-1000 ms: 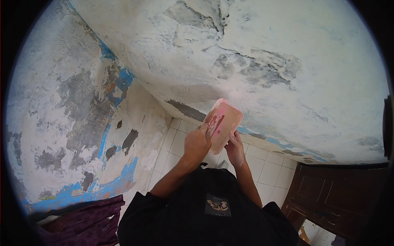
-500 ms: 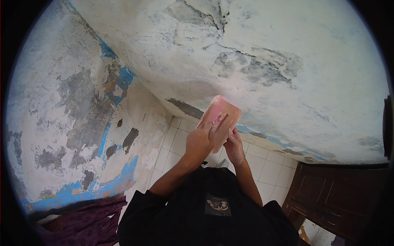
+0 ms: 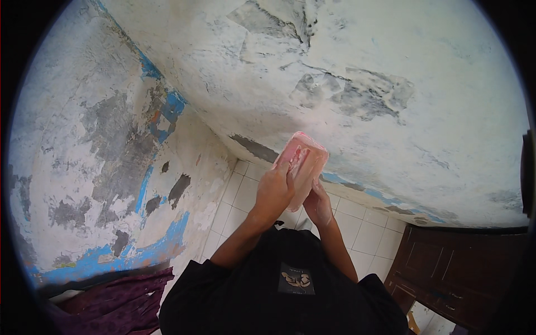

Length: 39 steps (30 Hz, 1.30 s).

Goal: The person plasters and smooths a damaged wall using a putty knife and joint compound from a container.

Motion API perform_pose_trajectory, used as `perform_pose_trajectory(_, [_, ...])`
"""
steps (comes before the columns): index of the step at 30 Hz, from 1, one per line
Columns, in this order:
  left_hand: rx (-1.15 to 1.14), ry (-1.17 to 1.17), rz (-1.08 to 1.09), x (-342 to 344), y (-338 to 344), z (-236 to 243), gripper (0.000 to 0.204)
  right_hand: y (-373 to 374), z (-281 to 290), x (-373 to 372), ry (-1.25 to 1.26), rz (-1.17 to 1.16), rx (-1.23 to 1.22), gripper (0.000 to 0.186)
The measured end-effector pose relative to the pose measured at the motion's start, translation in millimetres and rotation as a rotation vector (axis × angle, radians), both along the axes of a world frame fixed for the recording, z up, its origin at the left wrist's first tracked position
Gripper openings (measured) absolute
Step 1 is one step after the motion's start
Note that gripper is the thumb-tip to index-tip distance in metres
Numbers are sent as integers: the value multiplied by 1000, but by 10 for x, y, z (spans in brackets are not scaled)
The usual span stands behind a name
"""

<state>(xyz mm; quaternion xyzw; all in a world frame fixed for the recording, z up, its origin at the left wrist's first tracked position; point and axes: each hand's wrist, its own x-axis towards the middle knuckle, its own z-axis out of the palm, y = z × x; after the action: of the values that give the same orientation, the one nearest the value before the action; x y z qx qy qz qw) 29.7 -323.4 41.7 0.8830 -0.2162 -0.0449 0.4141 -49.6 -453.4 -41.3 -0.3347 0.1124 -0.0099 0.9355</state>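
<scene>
A dusty pink rectangular block (image 3: 308, 160), like a hand float with a raised handle, is held in front of the whitish wall (image 3: 385, 145). My left hand (image 3: 273, 190) is closed on its left side, near the handle. My right hand (image 3: 318, 198) grips the lower right edge, its fingers partly hidden behind the block. A pale pinkish smudge marks the wall just beyond the block. Whether the block touches the wall I cannot tell.
A second wall (image 3: 67, 145) with peeling paint and blue patches meets it at left. Below are white floor tiles (image 3: 363, 245), a dark wooden cabinet (image 3: 441, 262) at lower right and purple cloth (image 3: 117, 296) at lower left.
The pink block has tilted, so its top face looks narrower. My left hand has shifted slightly up and right along with it. The view has moved very slightly.
</scene>
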Motion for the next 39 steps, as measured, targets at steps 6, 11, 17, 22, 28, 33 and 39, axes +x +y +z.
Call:
perform_pose_trajectory(6, [65, -34, 62, 59, -167, 88, 18, -31, -136, -10, 10, 62, -52, 66])
perform_pose_trajectory(11, [66, 50, -25, -49, -257, 178, 21, -46, -46, -30, -49, 42, -48, 69])
perform_pose_trajectory(17, [-68, 89, -65, -61, -91, 269, 22, -95, 29, -17, -71, 8, 4, 69])
perform_pose_trajectory(22, [-41, 22, -101, -181, -235, 245, 23, -96, 3, -15, -63, -6, -3, 71])
perform_pose_trajectory(28, [-10, 26, -62, -134, -271, 75, 22, -67, -64, -9, -67, -25, -40, 68])
perform_pose_trajectory(33, [5, -23, -31, 8, -112, 196, 16, -76, -42, -17, -34, -26, -79, 64])
perform_pose_trajectory(39, [152, -99, -43, -11, -69, 41, 29, -104, -105, -44, -10, -42, -49, 66])
